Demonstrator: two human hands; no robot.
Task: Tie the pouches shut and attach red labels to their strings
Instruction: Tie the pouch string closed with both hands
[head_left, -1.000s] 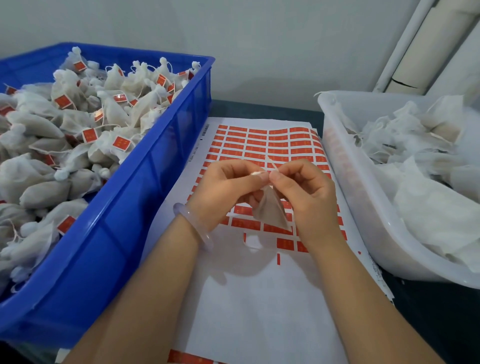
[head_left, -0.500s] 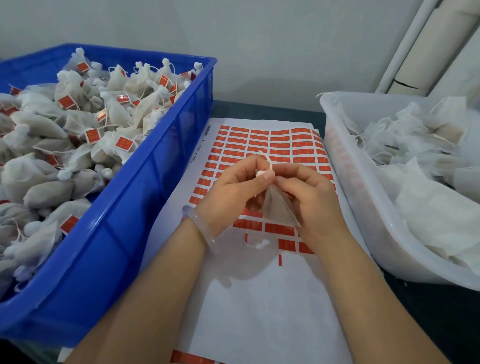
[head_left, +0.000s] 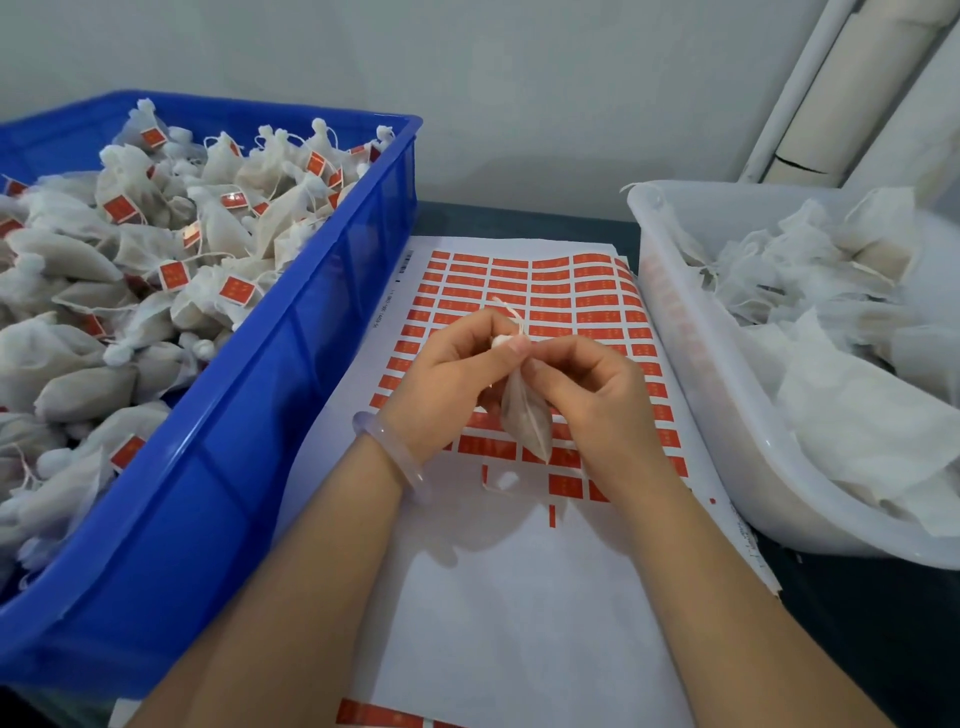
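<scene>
A small white pouch (head_left: 525, 415) hangs between both hands above the label sheet (head_left: 519, 571). My left hand (head_left: 441, 384) pinches its gathered neck near the top. My right hand (head_left: 587, 395) pinches the neck from the other side, fingers curled. The pouch's thin string (head_left: 511, 314) sticks up past the fingertips. Rows of red labels (head_left: 550, 280) fill the sheet's far half; the near half is bare white backing.
A blue crate (head_left: 291, 374) on the left is heaped with tied, labelled pouches (head_left: 171, 270). A translucent white tub (head_left: 696, 374) on the right holds loose open pouches (head_left: 831, 322). A bit of white fluff (head_left: 506, 480) lies on the sheet. A wall and pipes stand behind.
Both hands have stayed together on the pouch, shifting slightly as the fingers work at its neck. The string end now points up and left above the fingertips.
</scene>
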